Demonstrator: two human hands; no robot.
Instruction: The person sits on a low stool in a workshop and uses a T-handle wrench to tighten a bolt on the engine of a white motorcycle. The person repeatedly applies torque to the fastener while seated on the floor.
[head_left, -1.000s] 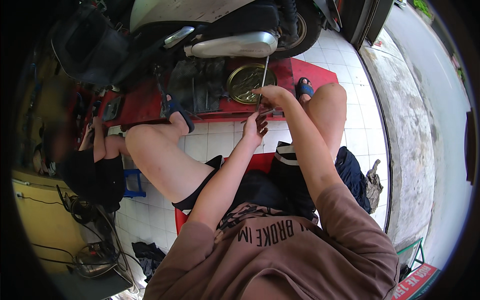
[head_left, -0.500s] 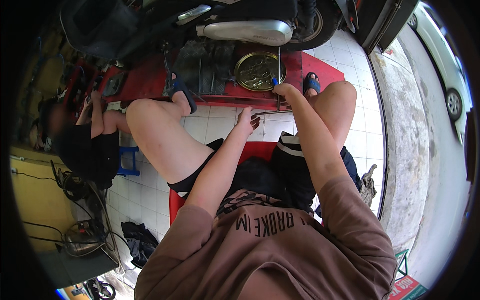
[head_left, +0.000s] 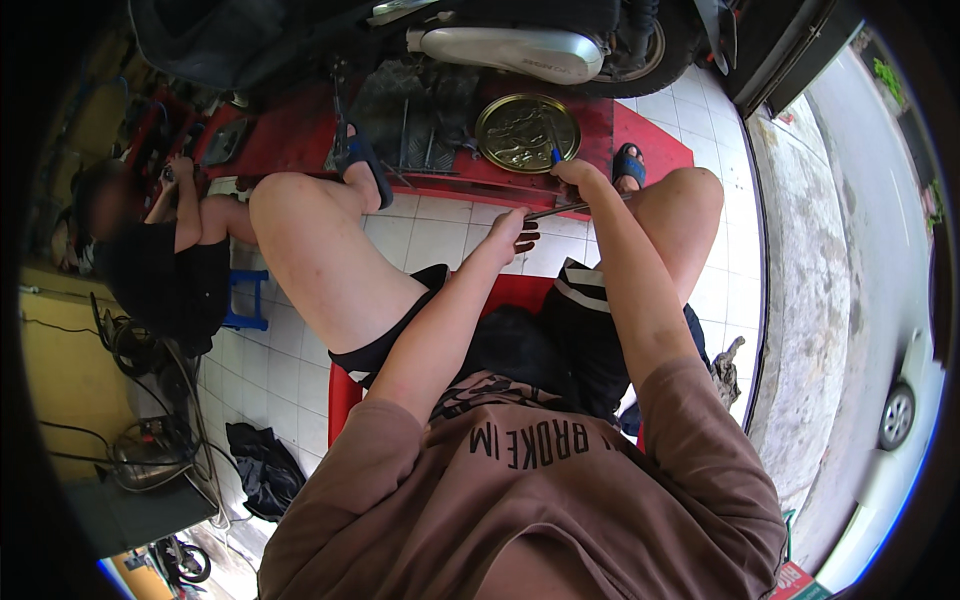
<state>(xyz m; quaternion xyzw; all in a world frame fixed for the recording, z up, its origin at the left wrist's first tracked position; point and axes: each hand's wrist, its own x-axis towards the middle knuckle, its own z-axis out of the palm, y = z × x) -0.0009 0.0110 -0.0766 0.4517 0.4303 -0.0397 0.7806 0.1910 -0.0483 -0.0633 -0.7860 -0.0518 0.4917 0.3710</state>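
Observation:
My right hand [head_left: 573, 173] is closed around a tool with a blue part [head_left: 556, 156] at its far side, and a thin metal shaft shows above it. A slim metal bar [head_left: 560, 210], which looks like the crossbar of a T-handle wrench, runs from my left hand past the right wrist. My left hand [head_left: 512, 238] has the bar's end between thumb and fingers, the lower fingers loosely curled. Just beyond the right hand, a round gold-coloured tray [head_left: 487, 117] holds shiny contents I cannot make out.
A motorbike with a silver cover [head_left: 510, 52] stands beyond the red platform [head_left: 640, 135]. Long metal tools [head_left: 404, 135] lie left of the tray. At far left another person [head_left: 165, 240] sits near a blue stool [head_left: 246, 300]. A street with a white car [head_left: 880, 500] lies right.
My left hand has moved slightly up, and the bar now slants up to the right. The view has shifted a little. On the street, the car appears lower in the picture.

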